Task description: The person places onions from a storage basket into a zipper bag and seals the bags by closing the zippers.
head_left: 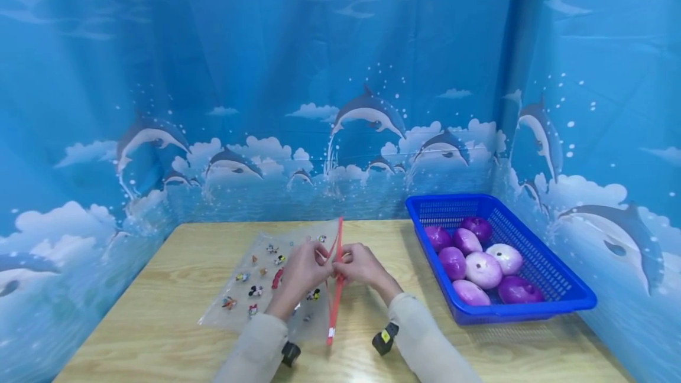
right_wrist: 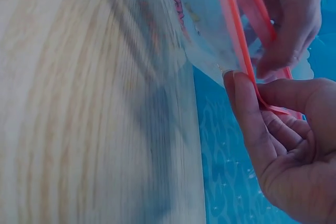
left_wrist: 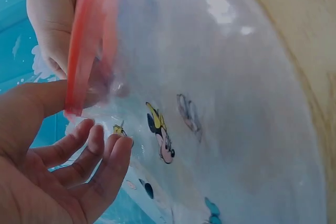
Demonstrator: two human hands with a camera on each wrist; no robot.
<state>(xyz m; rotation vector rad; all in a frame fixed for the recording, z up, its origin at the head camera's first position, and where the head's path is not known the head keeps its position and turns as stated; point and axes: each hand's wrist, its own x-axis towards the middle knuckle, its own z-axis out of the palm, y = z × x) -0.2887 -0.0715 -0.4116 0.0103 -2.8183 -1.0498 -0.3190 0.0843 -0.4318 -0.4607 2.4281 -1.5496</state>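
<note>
A clear plastic zip bag (head_left: 260, 276) printed with small cartoon figures is spread over the middle of the wood-grain table (head_left: 154, 297), its red zip edge (head_left: 334, 303) facing right, with both hands at it. The left hand (head_left: 302, 270) is partly curled, its thumb reaching behind the red edge and its fingers bent on the outer side of the film, so the bag's mouth is gripped between them. The right hand (head_left: 364, 265) meets it from the other side, thumb and forefinger closed in a pinch on the red edge, the remaining fingers folded in. In the right wrist view the two red strips stand apart beyond that pinch. Pale sleeves (head_left: 425, 336) cover both forearms. To the right, well apart from the bag, a blue plastic basket (head_left: 527, 311) holds purple and paler onions (head_left: 483, 270). A blue dolphin-print curtain (head_left: 255, 46) hangs behind the table.
</note>
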